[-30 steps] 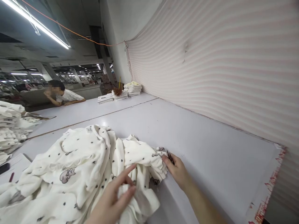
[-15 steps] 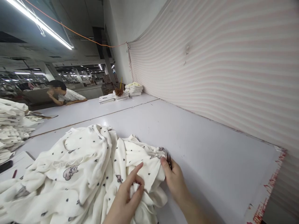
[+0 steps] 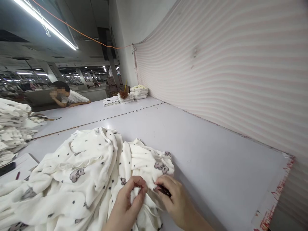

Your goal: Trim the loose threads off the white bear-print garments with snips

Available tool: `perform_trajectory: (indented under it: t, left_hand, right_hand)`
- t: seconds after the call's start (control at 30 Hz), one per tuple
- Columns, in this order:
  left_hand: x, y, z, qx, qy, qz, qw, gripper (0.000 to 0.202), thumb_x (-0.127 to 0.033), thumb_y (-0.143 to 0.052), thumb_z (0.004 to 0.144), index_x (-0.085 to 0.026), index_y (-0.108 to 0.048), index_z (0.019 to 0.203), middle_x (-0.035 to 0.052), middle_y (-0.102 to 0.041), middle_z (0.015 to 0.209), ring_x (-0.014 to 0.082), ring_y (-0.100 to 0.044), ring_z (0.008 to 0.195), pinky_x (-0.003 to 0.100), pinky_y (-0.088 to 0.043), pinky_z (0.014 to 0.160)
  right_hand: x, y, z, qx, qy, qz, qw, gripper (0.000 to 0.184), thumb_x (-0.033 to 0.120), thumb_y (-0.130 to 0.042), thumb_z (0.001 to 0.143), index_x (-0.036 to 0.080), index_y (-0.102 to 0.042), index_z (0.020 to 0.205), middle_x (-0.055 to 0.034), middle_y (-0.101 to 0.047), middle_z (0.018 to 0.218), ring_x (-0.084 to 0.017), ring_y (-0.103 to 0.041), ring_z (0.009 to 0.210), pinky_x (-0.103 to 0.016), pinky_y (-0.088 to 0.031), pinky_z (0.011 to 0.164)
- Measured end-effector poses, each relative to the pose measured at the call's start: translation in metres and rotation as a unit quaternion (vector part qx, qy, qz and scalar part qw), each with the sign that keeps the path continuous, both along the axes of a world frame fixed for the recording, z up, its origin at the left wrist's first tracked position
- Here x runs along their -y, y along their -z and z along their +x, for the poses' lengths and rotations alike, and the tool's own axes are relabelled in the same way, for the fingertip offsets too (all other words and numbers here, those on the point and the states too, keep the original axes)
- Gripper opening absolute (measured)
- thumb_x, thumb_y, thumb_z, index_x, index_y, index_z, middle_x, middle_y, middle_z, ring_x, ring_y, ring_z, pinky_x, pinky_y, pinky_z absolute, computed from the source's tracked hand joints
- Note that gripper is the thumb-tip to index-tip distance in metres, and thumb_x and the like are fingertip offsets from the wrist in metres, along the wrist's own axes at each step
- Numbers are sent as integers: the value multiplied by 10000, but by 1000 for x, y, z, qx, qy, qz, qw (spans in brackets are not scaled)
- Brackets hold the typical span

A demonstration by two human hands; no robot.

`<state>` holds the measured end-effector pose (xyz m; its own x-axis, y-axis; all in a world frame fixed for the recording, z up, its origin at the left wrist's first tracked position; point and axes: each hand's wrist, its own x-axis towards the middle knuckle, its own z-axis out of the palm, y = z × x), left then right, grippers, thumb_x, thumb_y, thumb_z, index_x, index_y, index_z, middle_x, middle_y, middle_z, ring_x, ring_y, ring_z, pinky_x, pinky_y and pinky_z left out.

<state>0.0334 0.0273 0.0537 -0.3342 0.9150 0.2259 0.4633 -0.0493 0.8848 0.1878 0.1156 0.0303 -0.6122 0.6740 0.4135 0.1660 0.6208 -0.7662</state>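
Observation:
A heap of white garments printed with small dark hearts and grey animals lies on the white table. My left hand pinches a fold of this cloth at the heap's near right edge. My right hand is closed round small dark thread snips, whose tips point at the pinched fold. Both hands are close together, almost touching.
A striped pink cloth hangs along the right side. Stacks of folded white garments stand at the left and folded stacks at the far end. Another person leans on the far table. A dark phone lies at the left.
My right hand has drawn back toward me from the heap's far right corner and turned the snips toward the fold. My left hand's fingers have closed into a pinch.

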Motion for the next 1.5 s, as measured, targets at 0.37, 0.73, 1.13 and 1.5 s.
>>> perform_trajectory:
  t: [0.37, 0.73, 1.13, 1.5]
  left_hand:
    - [-1, 26, 19, -56, -56, 108, 991, 78, -270, -549, 852, -227, -566, 790, 36, -620, 853, 195, -614, 795, 261, -480, 727]
    - [1, 27, 16, -73, -43, 127, 988, 132, -227, -564, 869, -232, -677, 937, 18, -593, 778, 166, -603, 716, 228, -473, 661]
    - [-1, 39, 20, -171, -50, 186, 966, 177, -139, -529, 880, -230, -639, 985, 17, -557, 752, 143, -575, 638, 213, -473, 593]
    - [3, 46, 14, -228, -30, 191, 954, 264, -88, -540, 863, -233, -620, 1068, 29, -574, 789, 142, -588, 683, 205, -484, 631]
  right_hand:
    - [9, 0, -5, -76, 27, 1, 997, 118, 178, -465, 885, 209, -567, 835, -8, -584, 729, -148, -572, 653, -217, -444, 589]
    - [14, -3, 4, -49, 26, 39, 998, 241, 148, -501, 850, 246, -566, 1060, -30, -560, 850, -159, -606, 699, -228, -504, 610]
    - [17, -6, 17, -38, 69, -90, 993, 152, 345, -593, 833, 223, -662, 891, -22, -666, 789, -173, -635, 699, -222, -491, 628]
    - [13, -4, 23, 83, 87, -57, 991, 173, 319, -586, 858, 284, -717, 967, -19, -734, 864, -202, -692, 778, -232, -511, 660]
